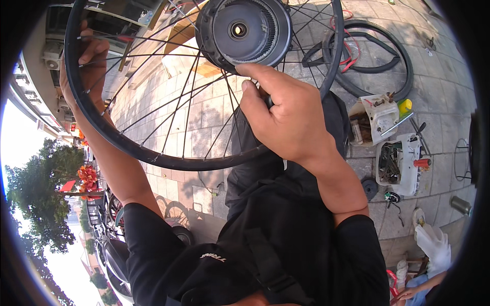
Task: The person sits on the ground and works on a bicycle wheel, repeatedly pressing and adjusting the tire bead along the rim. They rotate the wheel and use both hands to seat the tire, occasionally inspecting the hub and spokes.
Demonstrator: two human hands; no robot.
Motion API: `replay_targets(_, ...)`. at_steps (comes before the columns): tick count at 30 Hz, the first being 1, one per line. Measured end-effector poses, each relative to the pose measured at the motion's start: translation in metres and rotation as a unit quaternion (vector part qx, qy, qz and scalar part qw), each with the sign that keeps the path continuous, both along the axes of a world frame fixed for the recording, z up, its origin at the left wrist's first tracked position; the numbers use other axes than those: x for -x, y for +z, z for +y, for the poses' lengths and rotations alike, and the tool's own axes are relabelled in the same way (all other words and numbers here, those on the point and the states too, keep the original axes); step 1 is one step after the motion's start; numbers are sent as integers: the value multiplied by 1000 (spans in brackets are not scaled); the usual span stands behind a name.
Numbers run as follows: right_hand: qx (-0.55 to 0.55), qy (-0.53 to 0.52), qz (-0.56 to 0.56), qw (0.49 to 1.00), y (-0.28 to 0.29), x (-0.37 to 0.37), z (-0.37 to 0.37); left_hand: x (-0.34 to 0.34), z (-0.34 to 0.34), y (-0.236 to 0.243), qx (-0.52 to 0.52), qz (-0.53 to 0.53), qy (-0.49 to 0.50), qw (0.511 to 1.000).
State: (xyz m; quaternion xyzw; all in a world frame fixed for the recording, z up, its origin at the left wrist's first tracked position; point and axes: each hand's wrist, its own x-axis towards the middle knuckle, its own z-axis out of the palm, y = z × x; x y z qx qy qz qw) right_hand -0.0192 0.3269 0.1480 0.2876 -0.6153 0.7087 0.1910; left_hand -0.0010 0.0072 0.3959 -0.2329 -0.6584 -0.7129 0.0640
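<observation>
I hold up a black spoked bicycle wheel rim (pixel 168 162) with a large dark hub motor (pixel 244 31) at its centre. My left hand (pixel 87 66) grips the rim at its upper left, fingers wrapped over the edge. Just below the hub, my right hand (pixel 286 120) is closed around a small dark part (pixel 266 100) among the spokes; the hand hides most of it, so I cannot tell what it is. My black-sleeved arms and black clothing fill the lower middle.
A black tyre (pixel 403 61) with a loose inner tube and red cord lies on the paving at upper right. Two white cut plastic containers (pixel 408 179) hold tools and parts. A metal can (pixel 461 204) lies at the right. Another person's hand (pixel 408 293) shows at lower right. Parked scooters (pixel 115 255) stand at lower left.
</observation>
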Motion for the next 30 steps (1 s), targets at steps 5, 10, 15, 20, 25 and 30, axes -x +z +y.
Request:
replay_targets(5, -33, 18, -11, 999, 4, -1, 5, 0, 4, 1, 7, -1, -29, 1000)
replay_targets(10, -27, 22, -41, 999, 9, 0, 8, 1, 9, 5, 33, 34, 38, 998)
replay_targets(15, -21, 15, -31, 999, 7, 3, 9, 6, 9, 3, 21, 35, 30, 999)
replay_targets(20, -21, 20, -42, 999, 10, 1, 15, 10, 8, 9, 32, 16, -7, 999)
replay_targets(25, -14, 4, -16, 1000, 6, 3, 14, 10, 21, 6, 27, 23, -10, 999)
replay_targets(30, -36, 59, -79, 994, 22, -5, 14, 0, 20, 7, 38, 38, -12, 998)
